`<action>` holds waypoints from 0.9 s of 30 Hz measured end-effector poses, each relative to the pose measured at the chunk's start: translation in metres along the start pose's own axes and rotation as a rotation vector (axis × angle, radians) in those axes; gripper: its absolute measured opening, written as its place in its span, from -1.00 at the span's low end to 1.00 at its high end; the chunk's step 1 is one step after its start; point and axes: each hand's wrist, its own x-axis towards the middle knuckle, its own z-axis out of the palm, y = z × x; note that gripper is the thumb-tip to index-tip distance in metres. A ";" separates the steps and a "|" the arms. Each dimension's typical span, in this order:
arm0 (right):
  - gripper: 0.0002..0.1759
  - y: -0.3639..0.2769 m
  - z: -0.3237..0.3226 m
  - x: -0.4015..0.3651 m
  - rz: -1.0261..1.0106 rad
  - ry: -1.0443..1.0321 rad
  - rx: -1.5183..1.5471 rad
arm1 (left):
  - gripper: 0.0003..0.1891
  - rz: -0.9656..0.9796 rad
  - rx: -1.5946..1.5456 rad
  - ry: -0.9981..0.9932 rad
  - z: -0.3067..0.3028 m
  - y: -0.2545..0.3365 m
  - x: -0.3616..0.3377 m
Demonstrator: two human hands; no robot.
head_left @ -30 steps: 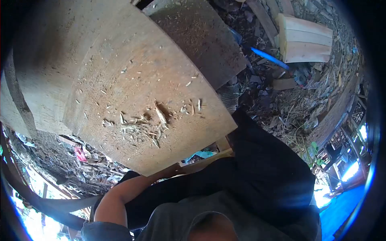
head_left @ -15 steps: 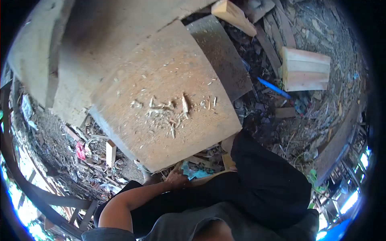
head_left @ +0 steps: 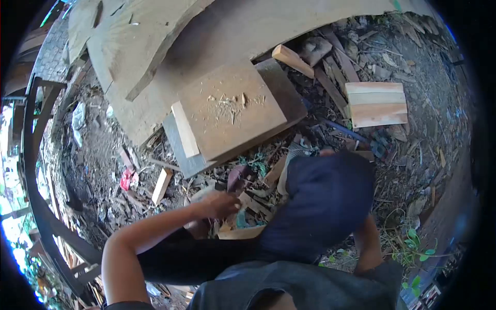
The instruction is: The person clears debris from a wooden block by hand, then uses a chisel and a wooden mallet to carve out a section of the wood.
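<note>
My left hand [head_left: 219, 204] is closed, fingers curled, low over the littered ground in front of my lap. Just beyond its fingers is a dark reddish-brown object [head_left: 237, 178]; I cannot tell whether the hand grips it. A pale piece of wood [head_left: 241, 233] lies nearer my lap, below that hand. My right forearm [head_left: 368, 243] passes down behind my raised knee [head_left: 330, 191], and the hand is hidden there. Ahead stands a thick wooden block [head_left: 232, 124] with wood chips [head_left: 230, 106] on top. A pale narrow board [head_left: 185, 129] rests along its left side.
A panel of light strips [head_left: 377, 103] lies at right, near a blue rod [head_left: 343, 129]. A wood offcut [head_left: 293, 60] sits beyond the block. Another small offcut [head_left: 163, 185] and a red wrapper [head_left: 125, 179] lie at left. A large curved slab [head_left: 227, 31] spans the back.
The view has pulled back and shifted. My left hand has moved forward from beside my lap, my right forearm has come into view, and the pale board beside the block now shows.
</note>
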 end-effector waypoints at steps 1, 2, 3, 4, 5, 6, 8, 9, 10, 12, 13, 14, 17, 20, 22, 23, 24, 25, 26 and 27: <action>-0.64 0.007 -0.001 -0.001 -0.009 0.001 0.007 | -0.69 -0.066 0.052 -0.017 -0.013 0.006 -0.012; -0.64 0.012 -0.001 -0.003 -0.014 -0.002 0.012 | -0.69 -0.139 0.101 -0.036 -0.028 0.011 -0.024; -0.64 0.019 -0.002 -0.005 -0.018 -0.006 0.018 | -0.71 -0.195 0.117 0.011 -0.029 0.001 -0.029; -0.64 0.024 -0.003 -0.006 -0.023 -0.010 0.023 | -0.73 -0.247 0.139 0.055 -0.025 -0.015 -0.030; -0.63 0.029 -0.004 -0.008 -0.023 -0.009 0.025 | -0.76 -0.256 0.183 0.106 -0.020 -0.038 -0.033; -0.63 0.034 -0.006 -0.008 -0.022 -0.006 0.027 | -0.78 -0.259 0.233 0.158 -0.018 -0.054 -0.033; -0.63 0.040 -0.006 -0.010 -0.015 -0.009 0.031 | -0.79 -0.330 0.224 0.207 -0.022 -0.055 -0.032; -0.63 0.044 -0.007 -0.010 -0.017 -0.009 0.030 | -0.80 -0.386 0.205 0.255 -0.022 -0.056 -0.029; -0.63 0.046 -0.008 -0.009 -0.020 -0.011 0.026 | -0.80 -0.381 0.211 0.256 -0.020 -0.057 -0.022; -0.63 0.050 -0.010 -0.011 -0.019 -0.018 0.019 | -0.79 -0.499 0.164 0.326 -0.009 -0.057 -0.004; -0.63 0.052 -0.012 -0.012 -0.020 -0.024 0.013 | -0.84 -0.600 0.210 0.329 -0.001 -0.054 0.006; -0.63 0.055 -0.015 -0.013 -0.016 -0.030 0.004 | -0.84 -0.578 0.211 0.323 0.004 -0.053 0.012; -0.63 0.064 -0.020 -0.015 -0.022 -0.062 -0.027 | -0.82 -0.705 0.413 0.198 0.032 -0.064 0.025; -0.62 0.065 -0.020 -0.009 -0.037 -0.083 -0.046 | -0.67 -0.779 0.394 0.366 0.056 -0.077 0.018; -0.62 0.066 -0.020 0.003 -0.070 -0.091 -0.062 | -0.53 -0.704 0.407 0.487 0.060 -0.083 0.006; -0.62 0.066 -0.020 0.009 -0.092 -0.089 -0.065 | -0.50 -0.612 0.401 0.550 0.059 -0.087 0.001; -0.62 0.069 -0.023 0.011 -0.109 -0.073 -0.064 | -0.47 -0.521 0.394 0.611 0.059 -0.091 -0.004; -0.62 0.067 -0.023 0.019 -0.147 -0.063 -0.070 | -0.46 -0.456 0.369 0.545 0.058 -0.100 -0.004; -0.62 0.062 -0.025 0.030 -0.208 -0.037 -0.076 | -0.46 -0.452 0.365 0.550 0.048 -0.090 -0.005; -0.62 0.056 -0.027 0.042 -0.298 0.002 -0.076 | -0.46 -0.474 0.225 0.528 0.040 -0.079 -0.008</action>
